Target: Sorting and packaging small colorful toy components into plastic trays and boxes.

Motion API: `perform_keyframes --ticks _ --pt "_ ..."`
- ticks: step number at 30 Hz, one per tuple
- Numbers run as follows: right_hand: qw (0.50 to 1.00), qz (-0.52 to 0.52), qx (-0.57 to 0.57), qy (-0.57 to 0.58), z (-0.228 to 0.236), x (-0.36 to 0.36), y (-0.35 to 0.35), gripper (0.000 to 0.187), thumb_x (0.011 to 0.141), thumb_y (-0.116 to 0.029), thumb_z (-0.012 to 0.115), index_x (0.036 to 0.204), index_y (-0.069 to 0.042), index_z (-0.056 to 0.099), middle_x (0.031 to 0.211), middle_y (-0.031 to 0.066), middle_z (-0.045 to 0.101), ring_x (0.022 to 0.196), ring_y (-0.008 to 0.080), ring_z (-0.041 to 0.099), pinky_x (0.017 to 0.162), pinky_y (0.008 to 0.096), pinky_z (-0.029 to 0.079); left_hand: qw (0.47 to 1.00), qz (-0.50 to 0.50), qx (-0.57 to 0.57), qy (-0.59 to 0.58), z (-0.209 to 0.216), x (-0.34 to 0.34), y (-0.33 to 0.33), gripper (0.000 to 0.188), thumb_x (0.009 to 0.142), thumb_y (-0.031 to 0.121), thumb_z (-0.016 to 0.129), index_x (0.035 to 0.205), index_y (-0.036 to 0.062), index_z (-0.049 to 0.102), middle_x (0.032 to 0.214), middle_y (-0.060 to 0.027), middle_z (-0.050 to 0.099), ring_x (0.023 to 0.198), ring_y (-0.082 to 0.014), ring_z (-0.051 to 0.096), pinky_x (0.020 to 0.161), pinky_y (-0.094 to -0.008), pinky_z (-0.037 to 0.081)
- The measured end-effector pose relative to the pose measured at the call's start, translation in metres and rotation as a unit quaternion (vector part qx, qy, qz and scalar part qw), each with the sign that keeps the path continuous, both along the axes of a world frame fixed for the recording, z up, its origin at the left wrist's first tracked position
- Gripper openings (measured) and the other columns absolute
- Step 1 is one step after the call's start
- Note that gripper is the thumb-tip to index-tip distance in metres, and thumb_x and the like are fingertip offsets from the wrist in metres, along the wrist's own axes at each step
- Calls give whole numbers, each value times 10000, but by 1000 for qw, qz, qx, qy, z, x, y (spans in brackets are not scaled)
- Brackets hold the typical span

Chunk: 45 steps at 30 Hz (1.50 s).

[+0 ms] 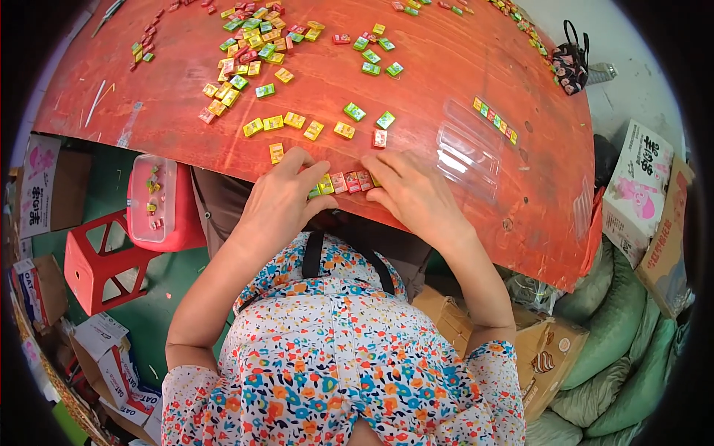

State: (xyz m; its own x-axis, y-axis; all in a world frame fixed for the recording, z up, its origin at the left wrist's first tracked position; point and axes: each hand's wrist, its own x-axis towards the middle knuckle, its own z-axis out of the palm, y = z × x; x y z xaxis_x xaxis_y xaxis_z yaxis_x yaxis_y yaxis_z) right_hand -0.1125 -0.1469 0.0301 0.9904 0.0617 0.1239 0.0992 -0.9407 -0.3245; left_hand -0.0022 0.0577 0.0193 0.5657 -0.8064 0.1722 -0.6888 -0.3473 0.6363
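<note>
At the near edge of the red table, a short row of small candy-sized boxes [347, 183], green, yellow and red, lies side by side. My left hand [279, 195] pinches the row's left end between thumb and fingers. At the other end my right hand [418, 195] closes on the row the same way, partly hiding the last box. A loose yellow box [277, 153] lies just beyond my left fingers. Beyond my right fingers is a red box [380, 138], with a green box [385, 120] behind it.
Right of my hands lies a clear plastic tray [467, 160], with a finished-looking row of boxes [494, 120] beyond it. A large pile of small boxes [249, 41] covers the far left. A red stool [104, 260] and a plastic container [152, 201] stand left; cartons [636, 193] stand right.
</note>
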Motion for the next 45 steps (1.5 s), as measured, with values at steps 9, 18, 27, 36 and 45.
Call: perform_keyframes --ticks 9,18,27,36,45 --pt "997 7 72 34 1 -2 -7 423 839 -223 716 1221 -70 618 1190 104 604 1045 302 628 834 401 544 1000 5 -8 -12 -3 -3 -1 373 747 194 795 1038 6 658 951 -128 546 790 -318 629 667 -429 523" --pt "994 -33 98 -41 8 23 -42 321 844 -157 716 1127 -31 635 1104 122 631 932 291 663 774 373 540 1000 20 -10 4 -2 -9 3 427 736 160 801 1091 1 625 954 -140 543 821 -335 624 684 -430 515" --pt "999 12 34 -32 -8 45 -45 253 839 -69 683 1085 -36 633 1098 112 592 964 328 634 776 413 534 999 28 0 19 -1 -8 3 432 737 143 799 1098 4 609 992 -145 543 847 -339 624 697 -433 517" --pt "984 67 166 22 2 23 -57 239 861 -82 671 1091 -42 622 1148 117 601 1016 319 615 834 398 523 999 36 -7 40 -4 -8 4 420 739 140 797 1091 3 613 980 -143 540 845 -344 623 698 -437 515" --pt "997 47 45 -30 3 20 -48 270 853 -120 687 1114 -66 641 1148 109 616 1039 318 606 874 423 498 999 34 -20 16 -7 -10 6 434 735 131 808 1102 -9 624 998 -136 559 770 -309 630 658 -398 523"
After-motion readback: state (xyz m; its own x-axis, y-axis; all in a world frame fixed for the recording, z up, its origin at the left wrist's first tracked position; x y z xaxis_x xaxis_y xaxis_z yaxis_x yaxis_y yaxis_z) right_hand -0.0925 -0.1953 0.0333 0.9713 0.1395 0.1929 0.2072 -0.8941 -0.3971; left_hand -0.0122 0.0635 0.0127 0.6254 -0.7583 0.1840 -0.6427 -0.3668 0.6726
